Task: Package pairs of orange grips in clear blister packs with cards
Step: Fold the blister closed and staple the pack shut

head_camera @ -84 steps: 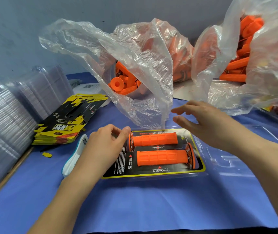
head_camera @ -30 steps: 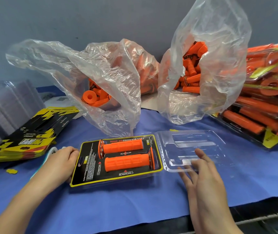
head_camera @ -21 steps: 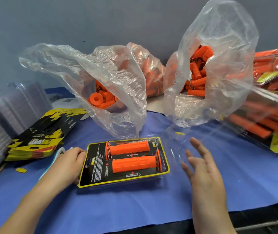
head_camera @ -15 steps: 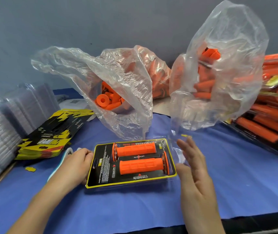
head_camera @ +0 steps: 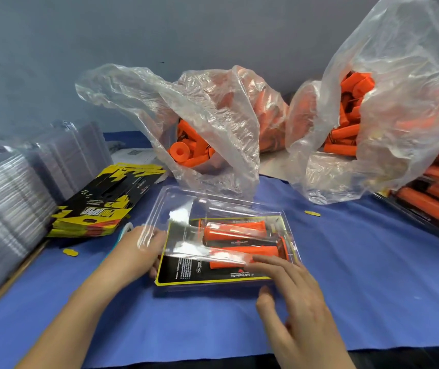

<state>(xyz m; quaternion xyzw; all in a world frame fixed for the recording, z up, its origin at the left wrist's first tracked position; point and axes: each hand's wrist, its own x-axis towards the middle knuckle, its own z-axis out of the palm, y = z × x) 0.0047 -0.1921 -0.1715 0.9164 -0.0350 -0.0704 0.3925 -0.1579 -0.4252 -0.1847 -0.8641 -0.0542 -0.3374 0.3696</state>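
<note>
At the far left, stacks of empty clear shells [head_camera: 5,198] are standing blurred, and just to their right a pile of yellow-and-black cards [head_camera: 101,206] is lying on the blue-covered desk [head_camera: 359,275], with a small yellow cut-out [head_camera: 70,252] near its front corner. The person's left hand [head_camera: 138,251] is holding the left edge of the blister pack [head_camera: 213,286], its grip clamped on that edge with fingers curled against it. A corner of the clear lid [head_camera: 186,206] is overlapping the hand. The pack is sitting flat on the desk at centre, right in front of the person. Inside it the black card [head_camera: 181,267] with its yellow border is lying face up, and the two orange grips [head_camera: 234,231] are resting side by side on it, running left to right. The lid is lying tilted over them, raised along its far left side and low at the near right. There the right hand [head_camera: 301,296] is pressing on it, its grip apart, with straight fingers [head_camera: 269,262] lying flat on the plastic over the nearer orange grip. Behind the pack, a left bag [head_camera: 213,115] and a right bag [head_camera: 389,102] of clear plastic are slumping open, holding loose grips [head_camera: 183,153]. At the far right, finished packs [head_camera: 437,206] are lying piled.
</note>
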